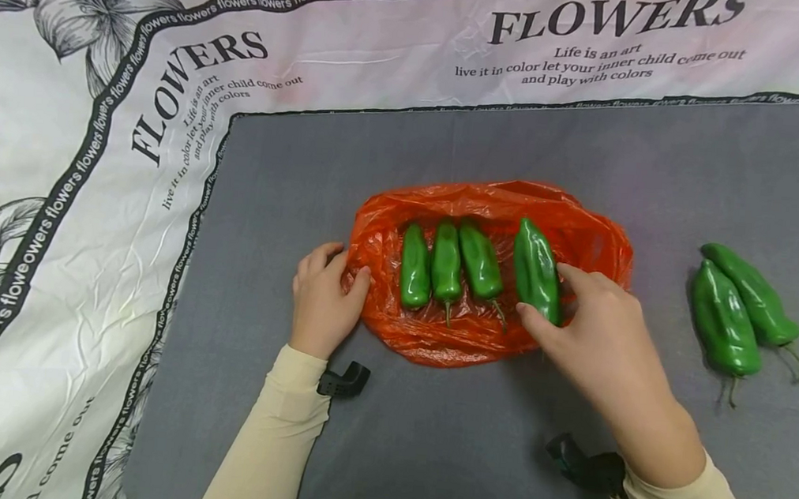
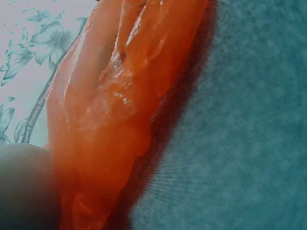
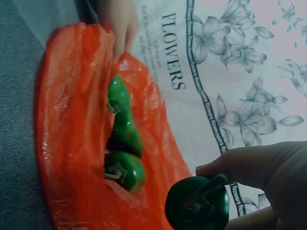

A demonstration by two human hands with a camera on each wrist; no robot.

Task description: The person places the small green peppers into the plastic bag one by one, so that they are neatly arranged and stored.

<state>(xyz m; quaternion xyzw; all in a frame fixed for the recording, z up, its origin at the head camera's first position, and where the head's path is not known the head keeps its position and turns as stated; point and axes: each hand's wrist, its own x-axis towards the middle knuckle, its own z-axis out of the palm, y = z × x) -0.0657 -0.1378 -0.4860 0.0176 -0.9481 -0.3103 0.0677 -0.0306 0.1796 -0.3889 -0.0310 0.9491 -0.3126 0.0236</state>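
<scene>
A red plastic bag lies opened out on the grey cloth, its rim folded up around several green peppers. Three peppers, one of them a middle pepper, lie side by side inside. At the bag's left edge my left hand pinches the rim between thumb and fingers. My right hand holds another green pepper between thumb and fingers, over the right part of the bag. That pepper's stem end faces the camera in the right wrist view. Red plastic fills much of the left wrist view.
To the right of the bag, two more green peppers lie touching on the grey cloth. A white flower-printed cloth with black lettering borders the grey area at the back and left.
</scene>
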